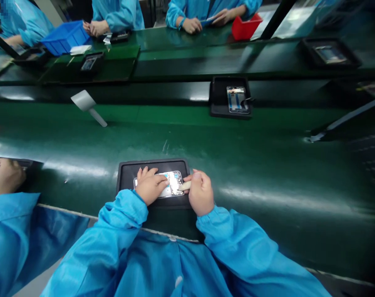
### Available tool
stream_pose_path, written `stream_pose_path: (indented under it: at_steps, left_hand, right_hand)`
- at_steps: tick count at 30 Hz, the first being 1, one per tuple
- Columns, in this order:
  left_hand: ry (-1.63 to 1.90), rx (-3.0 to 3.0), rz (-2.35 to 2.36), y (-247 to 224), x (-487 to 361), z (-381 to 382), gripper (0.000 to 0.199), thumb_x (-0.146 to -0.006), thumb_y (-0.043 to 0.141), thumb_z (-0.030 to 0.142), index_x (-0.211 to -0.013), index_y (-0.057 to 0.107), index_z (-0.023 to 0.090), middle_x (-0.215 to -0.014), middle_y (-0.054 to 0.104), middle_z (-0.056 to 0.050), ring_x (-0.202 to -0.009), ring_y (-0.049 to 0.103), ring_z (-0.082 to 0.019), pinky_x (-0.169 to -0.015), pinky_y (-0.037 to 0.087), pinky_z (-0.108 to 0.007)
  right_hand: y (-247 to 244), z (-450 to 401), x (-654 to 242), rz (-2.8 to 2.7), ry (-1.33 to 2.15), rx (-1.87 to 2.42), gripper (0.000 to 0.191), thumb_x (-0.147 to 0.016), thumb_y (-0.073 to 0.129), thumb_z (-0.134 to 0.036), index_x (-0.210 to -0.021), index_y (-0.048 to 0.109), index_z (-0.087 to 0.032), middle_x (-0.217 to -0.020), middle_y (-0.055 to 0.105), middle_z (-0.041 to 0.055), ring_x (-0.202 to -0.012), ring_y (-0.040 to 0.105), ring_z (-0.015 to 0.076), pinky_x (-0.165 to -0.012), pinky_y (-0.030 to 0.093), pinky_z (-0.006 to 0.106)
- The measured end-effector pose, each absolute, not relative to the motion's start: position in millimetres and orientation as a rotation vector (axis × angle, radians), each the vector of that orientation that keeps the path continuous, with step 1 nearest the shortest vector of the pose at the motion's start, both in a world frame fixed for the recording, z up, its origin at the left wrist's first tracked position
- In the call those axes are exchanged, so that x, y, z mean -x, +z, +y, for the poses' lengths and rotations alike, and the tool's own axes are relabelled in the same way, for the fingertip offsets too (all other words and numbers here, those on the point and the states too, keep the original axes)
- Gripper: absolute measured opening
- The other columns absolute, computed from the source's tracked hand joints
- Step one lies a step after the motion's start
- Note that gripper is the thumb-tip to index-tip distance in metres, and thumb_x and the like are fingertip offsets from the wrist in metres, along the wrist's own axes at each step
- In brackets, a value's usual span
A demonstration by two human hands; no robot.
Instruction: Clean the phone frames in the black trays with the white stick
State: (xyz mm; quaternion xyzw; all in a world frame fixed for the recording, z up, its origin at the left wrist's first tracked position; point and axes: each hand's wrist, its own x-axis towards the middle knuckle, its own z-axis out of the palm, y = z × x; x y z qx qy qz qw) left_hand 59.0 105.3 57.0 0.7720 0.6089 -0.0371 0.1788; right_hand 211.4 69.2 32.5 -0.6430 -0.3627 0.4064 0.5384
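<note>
I am working at the near edge of the dark green conveyor worktop [267,165], with a black rectangular carrier tray [125,171] right in front of me. In it lies a silver, partly assembled phone frame [174,182], its long axis running left to right across my view, face up; which end is the top I cannot tell from here.

My left hand [149,184] is lying flat over the left half of the phone frame, fingers spread and pressing down, gripping nothing. My right hand [200,192] is curled closed around a small pale stick-like tool [185,186], whose tip is pointing left and touching the frame's right end.

I judge I am in the middle of pressing or seating something near that right end while steadying the frame. The next move, as I see it, calls for keeping the left hand firm so the frame does not slide in the tray, and guiding the tool tip with light pressure along the edge.

Farther up the belt another black tray [216,97] is carrying a similar frame [237,100], lying lengthwise away from me. Other workers' hands are busy near a blue plastic bin [65,37] and a red bin [244,28].
</note>
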Motion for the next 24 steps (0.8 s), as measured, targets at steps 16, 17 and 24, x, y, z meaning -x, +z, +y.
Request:
stream_pose_path:
  at_steps: [16, 17, 24]
  left_hand:
    - [0.171, -2.554, 1.637, 43.8, -56.2, 90.4, 0.024, -0.082, 0.045, 0.029, -0.098, 0.063, 0.028, -0.104, 0.060, -0.005, -0.102, 0.051, -0.023, -0.093, 0.036, -0.045]
    - [0.179, -2.571, 1.639, 42.6, -56.3, 90.0, 0.024, -0.082, 0.045, 0.029, -0.098, 0.063, 0.028, -0.104, 0.061, -0.005, -0.102, 0.051, -0.023, -0.093, 0.036, -0.045]
    - [0.234, -2.611, 1.648, 43.4, -61.8, 87.7, 0.024, -0.082, 0.044, 0.027, -0.096, 0.064, 0.025, -0.102, 0.061, -0.007, -0.101, 0.051, -0.024, -0.093, 0.035, -0.046]
  right_hand:
    - [49.9, 99.6, -196.9, -0.921, 0.960, 1.538, 0.039, -0.082, 0.037, -0.048, -0.103, 0.049, -0.016, -0.071, 0.064, 0.0024, -0.045, 0.056, 0.0117, -0.045, 0.047, 0.025]
    - [47.9, 99.2, -195.3, -0.948, 0.928, 1.538, 0.038, -0.082, 0.038, -0.046, -0.103, 0.050, -0.016, -0.072, 0.064, 0.0030, -0.048, 0.057, 0.0126, -0.047, 0.048, 0.026]
    - [39.2, 94.7, -192.6, -1.119, 0.722, 1.535, 0.029, -0.082, 0.039, -0.038, -0.098, 0.052, -0.017, -0.072, 0.065, 0.0041, -0.063, 0.063, 0.0164, -0.059, 0.050, 0.030]
